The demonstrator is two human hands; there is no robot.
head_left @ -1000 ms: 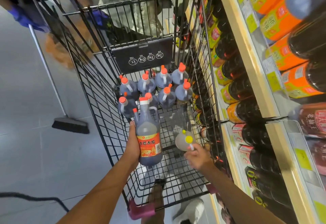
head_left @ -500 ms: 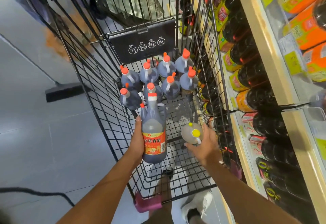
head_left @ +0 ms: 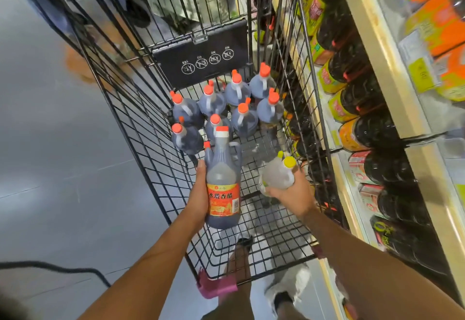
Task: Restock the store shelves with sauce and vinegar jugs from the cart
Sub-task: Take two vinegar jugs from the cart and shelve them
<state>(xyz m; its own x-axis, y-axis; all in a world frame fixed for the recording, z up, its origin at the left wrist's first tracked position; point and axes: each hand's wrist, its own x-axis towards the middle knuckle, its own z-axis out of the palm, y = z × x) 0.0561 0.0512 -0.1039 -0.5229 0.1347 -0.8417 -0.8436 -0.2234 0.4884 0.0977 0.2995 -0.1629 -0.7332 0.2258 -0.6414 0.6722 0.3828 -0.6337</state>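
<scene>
My left hand (head_left: 198,193) grips a dark vinegar jug (head_left: 222,178) with a red label and a white-and-red cap, held upright above the black wire cart (head_left: 141,128). A clear jug with a yellow cap (head_left: 278,173) sits in my right hand (head_left: 292,193), over the cart's near right side and tilted toward me. Several dark jugs with orange caps (head_left: 226,108) stand grouped at the far end of the cart floor. The store shelves (head_left: 372,42) run along the right, packed with dark bottles lying on their sides.
A black flap with warning icons (head_left: 203,55) hangs at the cart's far end. Another person's legs show behind the cart. Grey floor spreads to the left, with a black cable (head_left: 63,268) at the lower left. My feet show below the cart.
My right hand has closed round the yellow-capped jug and lifted it off the cart floor. The view has moved closer to the cart, and the broom on the left has left the frame.
</scene>
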